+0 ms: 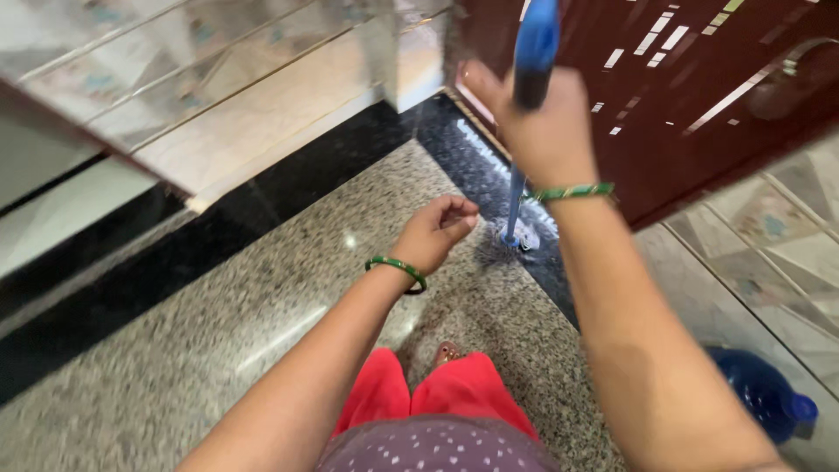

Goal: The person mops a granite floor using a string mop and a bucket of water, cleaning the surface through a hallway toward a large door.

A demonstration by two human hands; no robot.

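— Two bare hands, one long blue mop handle (533, 52): who holds what?

— Right hand (546, 122), raised high near a dark red door (699, 96), is wrapped tight around the handle's upper part, fingers closed on it. A green and gold bangle (572, 190) circles that wrist.

— And the left hand (437, 232)?

— Lower, over the floor, curled into a loose fist, thumb tucked against the fingers. Whether it grips the thin lower shaft or merely hangs beside it cannot be told from the head view. A green bangle (398, 267) sits on that wrist.

— Where does the mop end?

— Its shaft slants down from the right hand to a pale mop head (517, 234), which rests on the floor right where the speckled granite floor (218, 332) meets a black polished border strip (472, 157), just before the door's lower edge.

— Anything else in the shot?

— A blue bucket (765, 398) stands at the lower right, on pale patterned tiles, well apart from the mop head. Glossy pale wall tiles (218, 79) fill the upper left. At the bottom edge, the person's red trousers (437, 393) and a dotted grey-purple top (437, 446) show, with a bare toe (447, 352) peeking out above the cloth.
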